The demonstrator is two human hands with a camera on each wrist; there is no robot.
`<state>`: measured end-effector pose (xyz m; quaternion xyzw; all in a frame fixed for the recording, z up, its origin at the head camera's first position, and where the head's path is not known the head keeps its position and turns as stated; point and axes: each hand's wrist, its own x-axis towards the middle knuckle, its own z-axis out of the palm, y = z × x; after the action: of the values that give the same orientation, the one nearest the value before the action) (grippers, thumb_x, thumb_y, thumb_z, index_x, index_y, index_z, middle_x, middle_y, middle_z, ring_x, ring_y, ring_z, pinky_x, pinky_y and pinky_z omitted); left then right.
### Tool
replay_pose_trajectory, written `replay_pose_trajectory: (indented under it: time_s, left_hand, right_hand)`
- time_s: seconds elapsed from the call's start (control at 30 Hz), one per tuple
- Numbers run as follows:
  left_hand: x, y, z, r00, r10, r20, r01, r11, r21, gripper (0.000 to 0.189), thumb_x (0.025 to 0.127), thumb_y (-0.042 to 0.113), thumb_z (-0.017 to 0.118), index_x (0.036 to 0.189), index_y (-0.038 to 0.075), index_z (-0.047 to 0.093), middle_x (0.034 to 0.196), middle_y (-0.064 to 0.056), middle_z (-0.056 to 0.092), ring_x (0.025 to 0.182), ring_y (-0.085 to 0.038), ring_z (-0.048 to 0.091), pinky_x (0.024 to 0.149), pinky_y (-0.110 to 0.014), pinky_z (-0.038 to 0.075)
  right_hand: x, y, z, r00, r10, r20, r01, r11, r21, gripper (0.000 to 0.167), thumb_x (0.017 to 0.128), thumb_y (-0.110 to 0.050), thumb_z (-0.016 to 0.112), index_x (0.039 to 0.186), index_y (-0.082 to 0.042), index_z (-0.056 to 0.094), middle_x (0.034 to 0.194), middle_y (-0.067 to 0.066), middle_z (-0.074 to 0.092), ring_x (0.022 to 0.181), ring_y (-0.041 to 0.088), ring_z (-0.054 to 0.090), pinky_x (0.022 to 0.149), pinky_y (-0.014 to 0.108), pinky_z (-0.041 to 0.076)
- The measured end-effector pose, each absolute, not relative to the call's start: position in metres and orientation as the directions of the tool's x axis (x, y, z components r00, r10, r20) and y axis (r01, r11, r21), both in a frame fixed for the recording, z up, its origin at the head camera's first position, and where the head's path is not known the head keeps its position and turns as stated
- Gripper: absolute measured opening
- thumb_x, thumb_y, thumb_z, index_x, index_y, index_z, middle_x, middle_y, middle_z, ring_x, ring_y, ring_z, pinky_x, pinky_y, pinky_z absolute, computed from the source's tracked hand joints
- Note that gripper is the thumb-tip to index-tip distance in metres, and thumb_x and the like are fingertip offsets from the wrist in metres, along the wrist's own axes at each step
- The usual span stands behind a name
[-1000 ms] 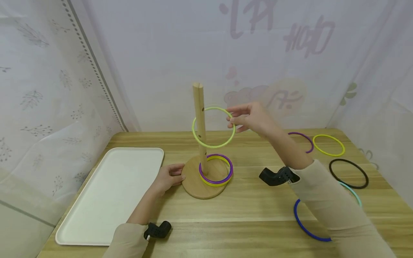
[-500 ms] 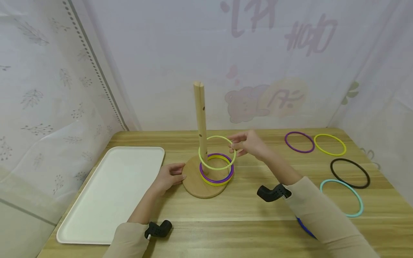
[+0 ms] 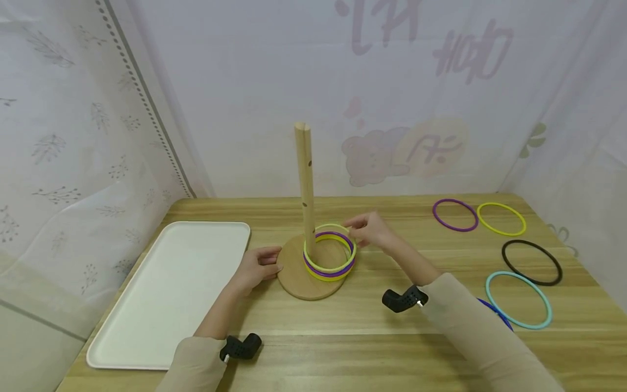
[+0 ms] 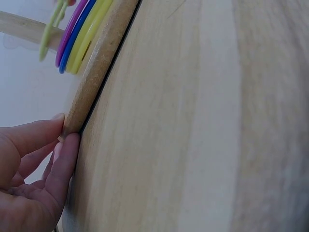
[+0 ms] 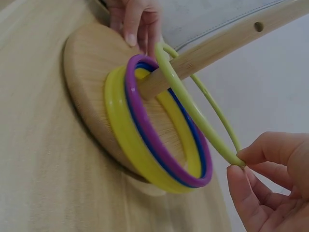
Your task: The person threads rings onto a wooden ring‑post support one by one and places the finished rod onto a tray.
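My right hand (image 3: 373, 231) pinches a light green ring (image 5: 193, 107) at its right side between thumb and fingertips. That ring encircles the wooden post (image 3: 305, 185) low down, tilted, just above the rings lying on the base. Those are a purple ring (image 5: 136, 104), a blue ring (image 5: 145, 134) and yellow rings (image 5: 123, 125), all around the post's foot. My left hand (image 3: 253, 268) grips the left edge of the round wooden base (image 3: 294, 275); the left wrist view has thumb and finger pinching its rim (image 4: 72, 118).
A white tray (image 3: 166, 294) lies on the left. Loose on the right side of the table are a purple ring (image 3: 455, 229), a yellow ring (image 3: 504, 233), a black ring (image 3: 539, 283), a turquoise ring (image 3: 549, 310) and a blue ring (image 3: 497, 311), partly hidden by the right sleeve.
My right hand has come down along the post with the light green ring, from mid-height to just over the stacked rings. The left hand stays at the base's edge.
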<state>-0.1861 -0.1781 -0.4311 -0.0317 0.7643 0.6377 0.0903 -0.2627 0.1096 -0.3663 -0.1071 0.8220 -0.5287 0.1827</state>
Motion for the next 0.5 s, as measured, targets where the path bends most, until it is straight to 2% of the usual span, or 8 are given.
replay_pose_trajectory:
  time_s: [0.2, 0.5]
  left_hand:
    - [-0.186, -0.179, -0.429, -0.983, 0.071, -0.172, -0.155, 0.201, 0.967, 0.048, 0.083, -0.01, 0.06, 0.128, -0.01, 0.046, 0.116, -0.026, 0.05, 0.103, -0.028, 0.052, 0.074, -0.029, 0.056]
    - [-0.186, -0.178, -0.431, -0.982, 0.072, -0.176, -0.159, 0.193, 0.968, 0.047, 0.082, -0.01, 0.061, 0.127, -0.01, 0.047, 0.116, -0.025, 0.049, 0.102, -0.027, 0.051, 0.073, -0.029, 0.056]
  right_hand:
    - [-0.262, 0.109, -0.373, -0.91, -0.365, -0.199, 0.022, 0.436, -0.9, 0.03, 0.082, 0.003, 0.059, 0.111, 0.005, 0.063, 0.078, 0.009, 0.06, 0.06, 0.013, 0.056, 0.055, 0.032, 0.057]
    - [-0.264, 0.108, -0.382, -0.91, -0.352, -0.221, 0.036, 0.464, -0.885, 0.029, 0.082, 0.003, 0.061, 0.111, 0.004, 0.064, 0.079, 0.008, 0.056, 0.061, 0.014, 0.055, 0.056, 0.033, 0.056]
